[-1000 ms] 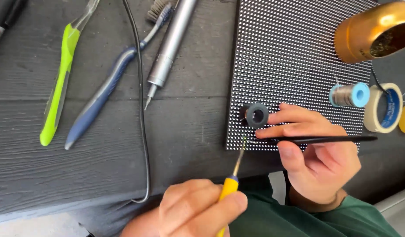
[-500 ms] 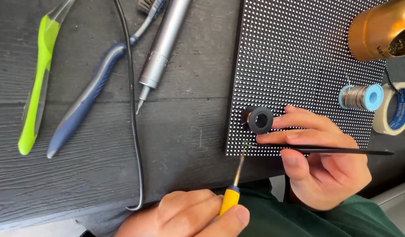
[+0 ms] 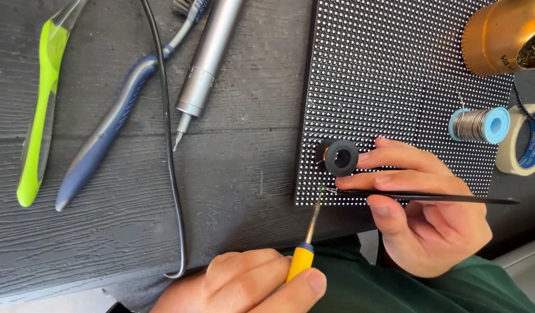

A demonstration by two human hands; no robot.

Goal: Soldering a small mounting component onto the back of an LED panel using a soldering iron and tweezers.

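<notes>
Nearby, white tape roll [image 3: 523,140] beside blue-capped spool [image 3: 481,125].

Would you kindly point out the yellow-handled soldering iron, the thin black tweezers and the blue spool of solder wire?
Yellow-handled soldering iron [image 3: 302,262], head view, on the yellow grip.
Thin black tweezers [image 3: 453,199], head view, mid-shaft right of the fingers.
Blue spool of solder wire [image 3: 479,125], head view, on the wound wire.

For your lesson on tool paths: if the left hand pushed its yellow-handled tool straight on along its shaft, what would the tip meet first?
The left hand aims the yellow-handled tool up at the near edge of the black dotted LED panel, by the thin black tweezers. The tip seems already there; depth is unclear.
</notes>
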